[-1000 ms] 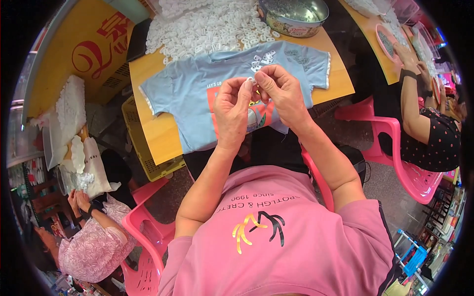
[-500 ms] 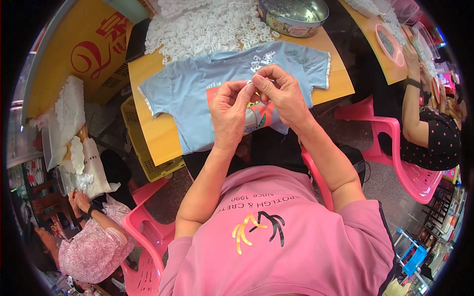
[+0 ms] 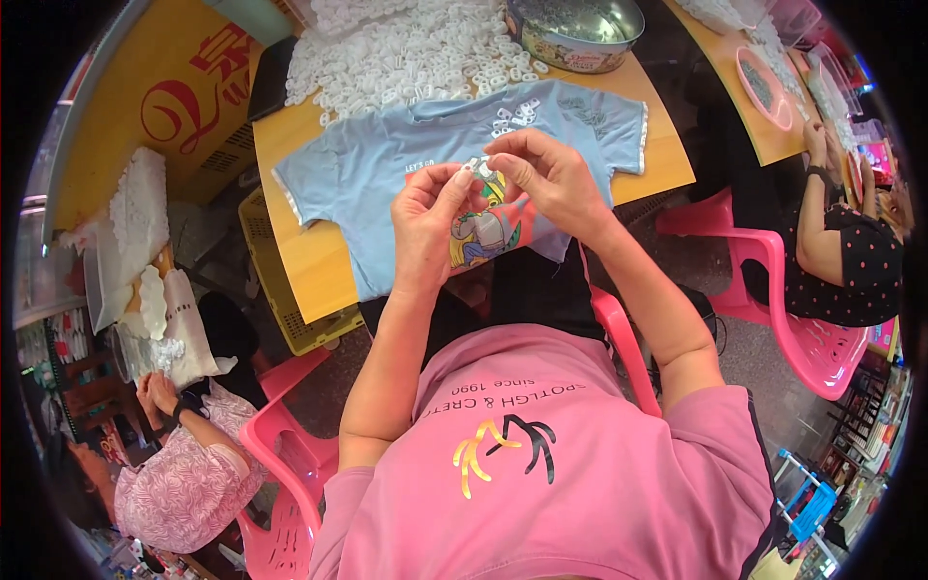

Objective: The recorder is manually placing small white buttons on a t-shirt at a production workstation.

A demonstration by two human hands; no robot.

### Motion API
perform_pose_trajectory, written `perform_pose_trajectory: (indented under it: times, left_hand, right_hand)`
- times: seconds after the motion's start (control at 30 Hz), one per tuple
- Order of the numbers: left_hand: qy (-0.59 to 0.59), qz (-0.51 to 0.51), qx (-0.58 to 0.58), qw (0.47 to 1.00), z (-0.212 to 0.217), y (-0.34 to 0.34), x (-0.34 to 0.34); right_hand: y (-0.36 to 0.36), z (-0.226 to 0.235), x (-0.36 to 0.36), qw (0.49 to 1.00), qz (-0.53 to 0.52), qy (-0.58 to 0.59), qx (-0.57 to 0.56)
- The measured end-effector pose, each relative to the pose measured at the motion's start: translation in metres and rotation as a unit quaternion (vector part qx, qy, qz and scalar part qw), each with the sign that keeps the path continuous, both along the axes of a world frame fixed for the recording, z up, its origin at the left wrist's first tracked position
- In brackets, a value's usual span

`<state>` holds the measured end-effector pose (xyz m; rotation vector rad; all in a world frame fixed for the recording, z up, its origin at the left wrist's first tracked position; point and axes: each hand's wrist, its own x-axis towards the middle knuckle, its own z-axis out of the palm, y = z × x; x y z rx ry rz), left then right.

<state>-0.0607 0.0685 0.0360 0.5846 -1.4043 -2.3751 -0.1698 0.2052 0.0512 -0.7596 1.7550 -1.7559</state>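
Note:
My left hand (image 3: 433,217) and my right hand (image 3: 549,181) meet above a small light-blue T-shirt (image 3: 387,184) spread on a yellow table (image 3: 309,261). Together their fingertips pinch a tiny white plastic piece (image 3: 479,166). The shirt has a colourful print, partly hidden behind my hands. A few more white pieces (image 3: 512,114) lie on the shirt near its collar. A large heap of white plastic pieces (image 3: 406,53) covers the far part of the table.
A round metal tin (image 3: 575,29) stands at the table's far right. A yellow crate (image 3: 280,290) sits under the table's left side. Pink plastic chairs (image 3: 793,319) stand around. A person in a dotted top (image 3: 851,261) works at the right, another person (image 3: 184,464) at lower left.
Both hands stay together over the shirt; the fingers have shifted slightly around the small white piece.

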Motion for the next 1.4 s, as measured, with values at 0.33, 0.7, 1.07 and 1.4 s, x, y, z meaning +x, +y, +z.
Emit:
perform_pose_trajectory:
  times: [0.33, 0.7, 1.07, 1.4]
  left_hand:
    - [0.009, -0.054, -0.016, 0.998, 0.006, 0.002, 0.01]
    - [0.02, -0.081, -0.043, 0.996, 0.011, 0.008, 0.015]
    - [0.003, -0.093, -0.058, 0.994, 0.014, 0.013, 0.021]
    - [0.025, -0.042, -0.001, 0.999, 0.007, 0.024, 0.017]
  right_hand:
    - [0.007, 0.02, -0.013, 0.878, 0.088, 0.469, 0.034]
    - [0.017, 0.025, -0.012, 0.873, 0.15, 0.461, 0.051]
    - [0.019, 0.015, -0.006, 0.891, 0.158, 0.426, -0.007]
    - [0.012, 0.003, 0.002, 0.916, 0.097, 0.387, -0.039]
